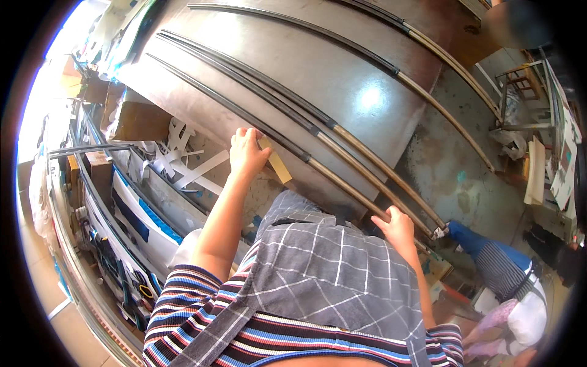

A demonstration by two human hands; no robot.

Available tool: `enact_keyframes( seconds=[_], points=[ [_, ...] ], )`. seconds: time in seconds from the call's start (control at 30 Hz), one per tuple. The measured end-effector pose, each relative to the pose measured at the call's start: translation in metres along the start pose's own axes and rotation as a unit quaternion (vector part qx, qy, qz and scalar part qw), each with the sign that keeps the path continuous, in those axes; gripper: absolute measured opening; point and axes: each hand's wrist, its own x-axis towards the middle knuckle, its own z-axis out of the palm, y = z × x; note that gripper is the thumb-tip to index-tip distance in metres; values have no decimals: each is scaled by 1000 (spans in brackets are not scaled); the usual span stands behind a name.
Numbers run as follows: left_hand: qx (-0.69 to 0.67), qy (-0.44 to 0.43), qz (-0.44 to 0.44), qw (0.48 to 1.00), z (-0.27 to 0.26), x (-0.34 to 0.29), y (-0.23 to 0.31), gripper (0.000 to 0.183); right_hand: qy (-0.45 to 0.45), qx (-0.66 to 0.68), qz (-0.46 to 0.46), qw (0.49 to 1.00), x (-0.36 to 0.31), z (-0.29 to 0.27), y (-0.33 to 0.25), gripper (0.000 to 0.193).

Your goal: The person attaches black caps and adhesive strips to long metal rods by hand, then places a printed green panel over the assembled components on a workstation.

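Observation:
Closest to me, a long thin rod (342,182) lies slantwise across the metal table, dark on its far left part and bronze-coloured on its near right part. My left hand (246,154) is closed at the table's edge, its fingertips against the dark part. A yellow strip (279,164), paper or tape, hangs from between its thumb and fingers. Around the bronze part, toward the right end, my right hand (397,229) is closed. Just beyond run two similar rods (361,164), side by side. My fingers partly hide the strip's upper end.
Farther back on the metal table (367,104) lie more rods (428,104). White strips (195,168) and a cardboard box (143,119) are at the left, above a rack with scissors (145,290). At the right, a person in blue (495,254) stands by the rods' ends.

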Motion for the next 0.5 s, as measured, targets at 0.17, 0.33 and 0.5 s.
enact_keyframes(
  seconds=[0.17, 0.33, 0.5],
  points=[
    [-53, 19, -44, 997, 11, 5, 6, 23, -7, 6, -4, 1000, 5, -1, 6, 51],
    [-237, -164, -47, 956, 7, 4, -28, 17, -27, -20, -9, 999, 11, -10, 5, 49],
    [-494, -300, -56, 814, -74, -42, -51, 7, 113, -4, -106, 988, -13, -13, -31, 36]
  ],
)
